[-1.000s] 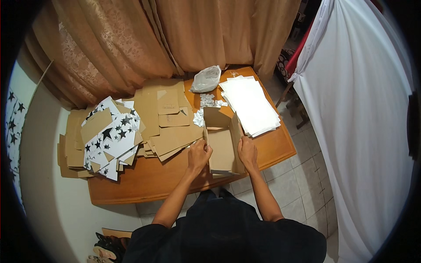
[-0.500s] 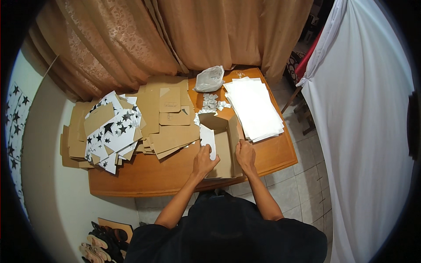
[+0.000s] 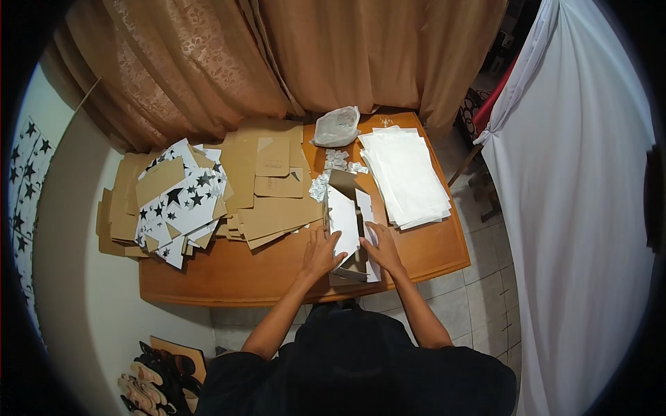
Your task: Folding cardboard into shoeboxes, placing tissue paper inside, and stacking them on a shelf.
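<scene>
A small cardboard box with white outer faces stands near the table's front edge, between my hands. Its two long flaps lean inward over the top, leaving a dark gap through which the brown inside shows. My left hand grips the left wall, with the thumb over the white left flap. On the other side my right hand holds the right flap, thumb at its inner edge and fingers along the outside.
Flat brown cardboard pieces and star-printed white pieces are piled at left. Behind the box lie small silvery-white packets and a clear plastic bag. A white sheet stack occupies the wooden table's right side.
Both long flaps now fold inward over the box, which stood more open before. My right hand has moved from the box's right wall onto the right flap.
</scene>
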### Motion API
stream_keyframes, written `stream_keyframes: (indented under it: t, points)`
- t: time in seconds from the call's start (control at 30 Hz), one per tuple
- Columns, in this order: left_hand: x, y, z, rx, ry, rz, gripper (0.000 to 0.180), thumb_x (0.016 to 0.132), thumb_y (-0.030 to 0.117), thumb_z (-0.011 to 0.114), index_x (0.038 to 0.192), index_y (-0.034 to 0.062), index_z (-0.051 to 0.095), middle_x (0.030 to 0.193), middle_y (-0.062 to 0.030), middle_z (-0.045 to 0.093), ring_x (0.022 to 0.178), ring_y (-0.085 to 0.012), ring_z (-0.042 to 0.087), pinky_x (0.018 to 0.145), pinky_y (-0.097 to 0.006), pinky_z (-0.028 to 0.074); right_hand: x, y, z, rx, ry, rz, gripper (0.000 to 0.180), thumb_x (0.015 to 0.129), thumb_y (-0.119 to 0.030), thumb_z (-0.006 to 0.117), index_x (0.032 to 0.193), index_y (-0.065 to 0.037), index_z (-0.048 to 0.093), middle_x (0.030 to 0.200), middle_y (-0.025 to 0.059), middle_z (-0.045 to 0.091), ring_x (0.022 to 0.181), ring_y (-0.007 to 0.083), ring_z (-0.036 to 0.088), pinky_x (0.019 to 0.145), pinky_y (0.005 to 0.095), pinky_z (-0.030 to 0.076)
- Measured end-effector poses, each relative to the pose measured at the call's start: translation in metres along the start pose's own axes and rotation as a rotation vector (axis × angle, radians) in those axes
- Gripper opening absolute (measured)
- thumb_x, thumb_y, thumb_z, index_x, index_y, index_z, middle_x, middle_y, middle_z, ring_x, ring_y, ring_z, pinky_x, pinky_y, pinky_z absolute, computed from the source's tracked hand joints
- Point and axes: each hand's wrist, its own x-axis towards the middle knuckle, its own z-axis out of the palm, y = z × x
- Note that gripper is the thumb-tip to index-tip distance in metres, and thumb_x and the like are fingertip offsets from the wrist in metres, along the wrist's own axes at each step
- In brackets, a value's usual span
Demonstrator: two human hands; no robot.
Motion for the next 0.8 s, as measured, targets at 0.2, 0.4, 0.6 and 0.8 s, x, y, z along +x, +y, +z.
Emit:
stream_keyframes:
  t: [0.2,0.4,0.6,0.8]
  points:
    - [-0.007,-0.016,0.011,-0.141,0.038,0.063,0.07,0.079,0.033,0.082,0.139,0.0102,0.055,0.152,-0.0216,0.038,0.131,-0.0442,0.043,0.103,-0.052,0.045,0.005,0.016,0.007,0.121,-0.108,0.02,0.078,0.091,-0.048,0.07,0.155,-0.015,0.04,0.141,0.0333,0.045,0.14,0.0473,0.037,0.115,0.0483,0.034]
    - [-0.023,-0.018,0.011,-0.156,0.015,0.151,0.083,0.077,0.035,0.084,0.147,0.0087,0.048,0.159,-0.0207,0.031,0.135,-0.0435,0.04,0.107,-0.051,0.043,0.007,0.024,0.02,0.082,-0.119,0.109,0.082,0.089,-0.051,0.071,0.157,-0.022,0.036,0.147,0.0373,0.033,0.139,0.0496,0.037,0.114,0.0471,0.036]
    - [-0.034,-0.023,-0.001,-0.054,-0.13,0.17,0.106,0.073,0.064,0.078,0.154,0.0097,0.037,0.164,-0.016,0.025,0.138,-0.0415,0.039,0.107,-0.054,0.042,0.01,0.025,0.022,0.062,-0.104,0.095,0.085,0.084,-0.049,0.076,0.156,-0.023,0.039,0.143,0.0359,0.036,0.135,0.0506,0.04,0.11,0.0485,0.04]
    - [-0.042,-0.027,0.019,-0.146,-0.071,0.19,0.101,0.078,0.071,0.07,0.154,0.0116,0.04,0.165,-0.0149,0.025,0.14,-0.0402,0.038,0.109,-0.056,0.039,0.003,0.005,0.029,-0.152,-0.069,0.115,0.088,0.079,-0.049,0.081,0.154,-0.022,0.042,0.14,0.0372,0.035,0.129,0.0564,0.042,0.107,0.0536,0.042]
